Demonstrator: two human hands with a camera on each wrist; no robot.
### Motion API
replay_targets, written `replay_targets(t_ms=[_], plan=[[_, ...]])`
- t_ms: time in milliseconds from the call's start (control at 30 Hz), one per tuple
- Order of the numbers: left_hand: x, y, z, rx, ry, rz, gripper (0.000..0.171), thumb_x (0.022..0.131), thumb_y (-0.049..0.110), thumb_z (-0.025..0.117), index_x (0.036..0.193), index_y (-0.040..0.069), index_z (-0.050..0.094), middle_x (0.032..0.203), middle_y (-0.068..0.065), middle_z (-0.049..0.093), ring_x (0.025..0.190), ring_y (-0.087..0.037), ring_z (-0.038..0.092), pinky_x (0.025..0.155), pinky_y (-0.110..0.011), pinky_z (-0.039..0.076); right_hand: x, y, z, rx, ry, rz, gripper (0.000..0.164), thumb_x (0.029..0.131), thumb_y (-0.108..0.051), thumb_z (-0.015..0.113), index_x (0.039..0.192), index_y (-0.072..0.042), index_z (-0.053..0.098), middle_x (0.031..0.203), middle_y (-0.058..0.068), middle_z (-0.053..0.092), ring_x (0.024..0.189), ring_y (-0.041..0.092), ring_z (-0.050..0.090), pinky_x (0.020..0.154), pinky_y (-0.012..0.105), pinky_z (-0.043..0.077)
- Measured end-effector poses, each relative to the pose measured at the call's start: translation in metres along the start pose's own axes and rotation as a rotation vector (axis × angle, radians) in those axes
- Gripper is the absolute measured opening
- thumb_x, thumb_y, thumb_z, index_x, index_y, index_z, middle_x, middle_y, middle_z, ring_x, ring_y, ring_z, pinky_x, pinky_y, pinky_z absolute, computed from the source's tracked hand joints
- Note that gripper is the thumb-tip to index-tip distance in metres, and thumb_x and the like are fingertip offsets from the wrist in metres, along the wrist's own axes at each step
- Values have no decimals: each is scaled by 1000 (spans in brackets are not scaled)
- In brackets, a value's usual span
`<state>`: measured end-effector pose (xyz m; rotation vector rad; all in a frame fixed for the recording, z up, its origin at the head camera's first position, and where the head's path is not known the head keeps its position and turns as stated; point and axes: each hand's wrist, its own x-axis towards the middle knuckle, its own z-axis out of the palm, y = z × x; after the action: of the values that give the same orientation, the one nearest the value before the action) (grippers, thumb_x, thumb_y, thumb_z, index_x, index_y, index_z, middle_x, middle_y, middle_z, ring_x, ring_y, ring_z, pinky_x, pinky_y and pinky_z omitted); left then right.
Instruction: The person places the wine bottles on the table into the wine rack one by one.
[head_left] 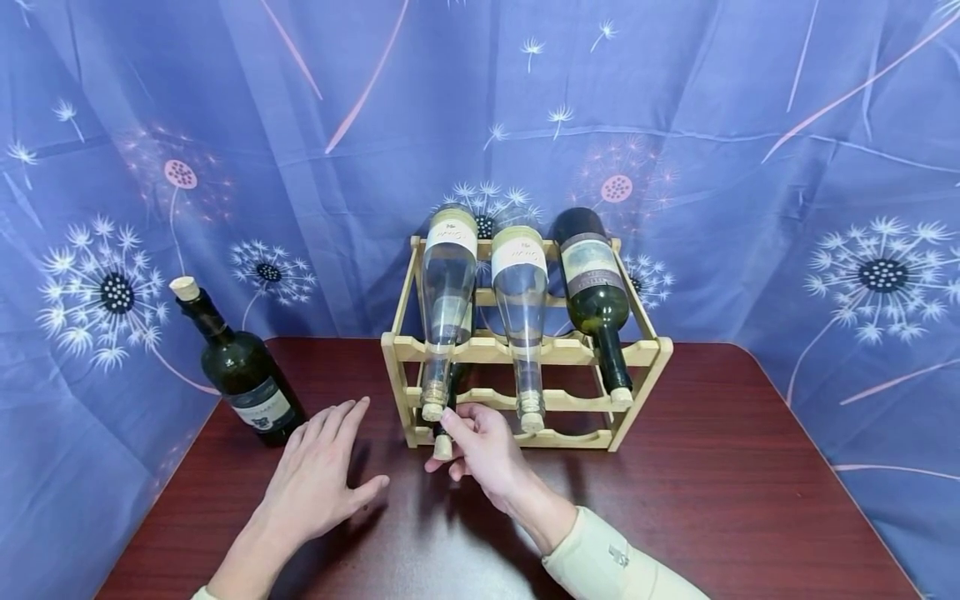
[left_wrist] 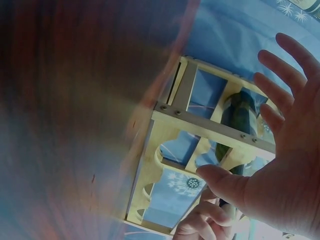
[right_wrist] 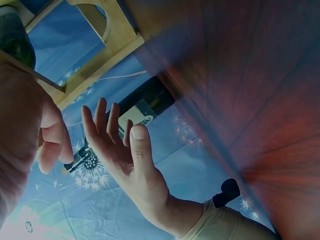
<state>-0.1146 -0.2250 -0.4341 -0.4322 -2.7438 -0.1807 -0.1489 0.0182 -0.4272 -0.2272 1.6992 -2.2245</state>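
Note:
My right hand (head_left: 491, 454) is at the lower left front of a wooden wine rack (head_left: 566, 354). Its thumb and fingers grip the neck of a dark wine bottle (head_left: 443, 447) lying in the rack's middle tier, cork toward me. A clear bottle (head_left: 448, 275) in the top tier hides most of that bottle. In the left wrist view, the dark bottle's green body (left_wrist: 237, 117) shows between the rails. My left hand (head_left: 318, 471) hovers with spread fingers, holding nothing. Just beyond it a dark green corked wine bottle (head_left: 243, 371) stands upright on the table.
Another clear bottle (head_left: 520, 287) lies in the middle of the rack's top tier, and a dark labelled bottle (head_left: 592, 283) lies at its right. The reddish-brown table (head_left: 742, 467) meets a blue dandelion-patterned curtain (head_left: 375, 167) at the back and sides.

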Motion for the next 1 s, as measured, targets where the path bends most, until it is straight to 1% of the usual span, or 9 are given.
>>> replay_targets(t_ms=[200, 433, 633, 800, 900, 1000], plan=[[1, 1, -1, -1, 6, 5, 106, 64, 63, 75, 148, 11, 35, 138, -12, 46, 125, -35, 41, 98, -56, 33, 1, 3, -3, -10, -2, 12, 48, 92, -39, 62, 111, 5, 53, 73, 14, 66, 63, 35, 68, 40, 25, 43], [0, 0, 0, -11, -4, 4, 105, 65, 63, 74, 148, 12, 35, 139, -12, 45, 125, -35, 40, 98, -56, 32, -1, 3, -5, -50, -4, 27, 49, 88, -41, 66, 109, 2, 54, 77, 12, 66, 54, 27, 65, 39, 24, 42], [1, 0, -1, -15, -3, 6, 105, 65, 62, 74, 148, 12, 35, 139, -11, 45, 126, -35, 40, 98, -56, 32, -5, 2, -6, -84, -14, 37, 53, 85, -42, 70, 112, 1, 54, 82, 13, 65, 52, 24, 65, 39, 24, 41], [1, 0, -1, -16, -10, 3, 104, 66, 62, 74, 148, 12, 34, 140, -11, 44, 126, -34, 40, 98, -56, 31, -11, 0, -7, -107, -13, 46, 59, 87, -43, 68, 120, 3, 51, 92, 14, 67, 57, 27, 67, 41, 25, 45], [1, -1, 0, -16, -15, -2, 105, 66, 63, 73, 149, 12, 34, 140, -10, 44, 127, -34, 39, 98, -56, 31, -16, -3, -9, -126, -16, 42, 58, 88, -42, 66, 122, 3, 50, 95, 14, 67, 63, 30, 69, 43, 27, 49], [1, -1, 0, -15, -14, -6, 105, 66, 64, 73, 149, 13, 34, 140, -10, 44, 127, -33, 38, 99, -56, 31, -21, -5, -10, -152, -20, 42, 54, 89, -41, 65, 122, 1, 52, 94, 14, 66, 71, 33, 69, 51, 33, 54]])
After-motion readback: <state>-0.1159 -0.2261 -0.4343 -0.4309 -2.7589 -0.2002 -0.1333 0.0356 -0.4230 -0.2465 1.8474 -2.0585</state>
